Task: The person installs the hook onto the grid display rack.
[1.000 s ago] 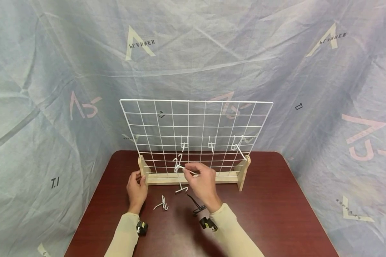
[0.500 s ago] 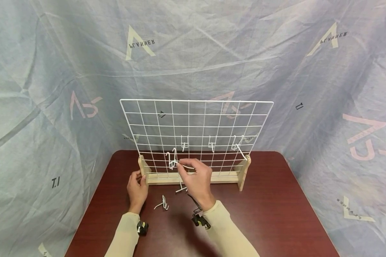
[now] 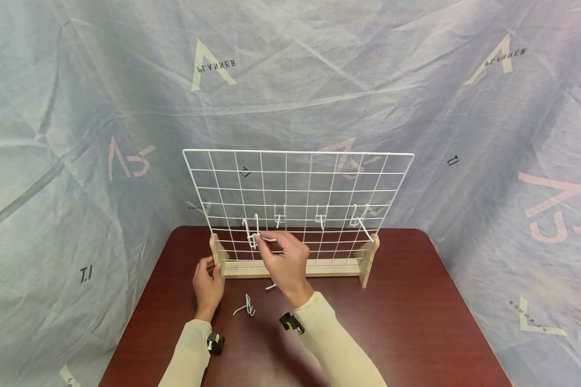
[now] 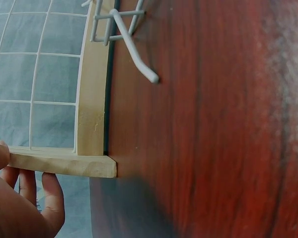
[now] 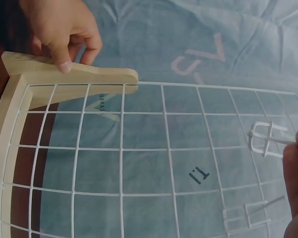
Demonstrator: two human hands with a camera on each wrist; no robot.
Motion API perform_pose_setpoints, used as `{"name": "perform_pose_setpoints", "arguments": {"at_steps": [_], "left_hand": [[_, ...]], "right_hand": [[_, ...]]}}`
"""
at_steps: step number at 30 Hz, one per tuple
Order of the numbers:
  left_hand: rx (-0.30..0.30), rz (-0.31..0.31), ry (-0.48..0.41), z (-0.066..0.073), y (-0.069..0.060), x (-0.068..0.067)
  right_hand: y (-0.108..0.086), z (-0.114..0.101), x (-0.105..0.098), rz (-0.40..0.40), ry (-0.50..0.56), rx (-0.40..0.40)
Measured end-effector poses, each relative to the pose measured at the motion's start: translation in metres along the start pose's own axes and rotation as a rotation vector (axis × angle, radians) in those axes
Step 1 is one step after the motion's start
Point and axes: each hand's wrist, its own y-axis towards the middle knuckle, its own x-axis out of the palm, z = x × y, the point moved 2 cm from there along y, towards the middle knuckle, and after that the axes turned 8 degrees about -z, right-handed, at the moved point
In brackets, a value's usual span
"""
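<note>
My right hand (image 3: 285,263) pinches the stem of a white wire display hook (image 3: 253,239) between thumb and fingers. The hook's two bent prongs point up, in front of the left part of a white wire grid panel (image 3: 287,172); whether they touch its wires I cannot tell. In the right wrist view the hook (image 5: 269,134) appears beside the fingertips. My left hand (image 3: 208,287) grips the left wooden upright (image 3: 216,251) of the panel's stand, thumb on one face and fingers on the other, as the left wrist view shows.
Three similar hooks hang on the grid: one mid-left (image 3: 279,219), one in the middle (image 3: 321,219), one at right (image 3: 362,224). One loose hook (image 3: 248,305) lies on the red-brown table (image 3: 406,322); another (image 3: 271,287) is mostly hidden by my right hand. Grey cloth (image 3: 290,97) surrounds the table.
My right hand has moved left and upward with the hook, from low in front of the panel to higher at its left part. My left hand stays on the upright.
</note>
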Motion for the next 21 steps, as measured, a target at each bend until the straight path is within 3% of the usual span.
{"name": "perform_pose_setpoints", "arguments": {"at_steps": [15, 21], "left_hand": [[-0.003, -0.018, 0.015, -0.004, 0.001, 0.001], [0.009, -0.004, 0.03, -0.005, 0.001, 0.002]], "right_hand": [[0.015, -0.004, 0.033, -0.024, -0.09, -0.223], [0.026, -0.005, 0.041, -0.044, -0.15, -0.265]]}}
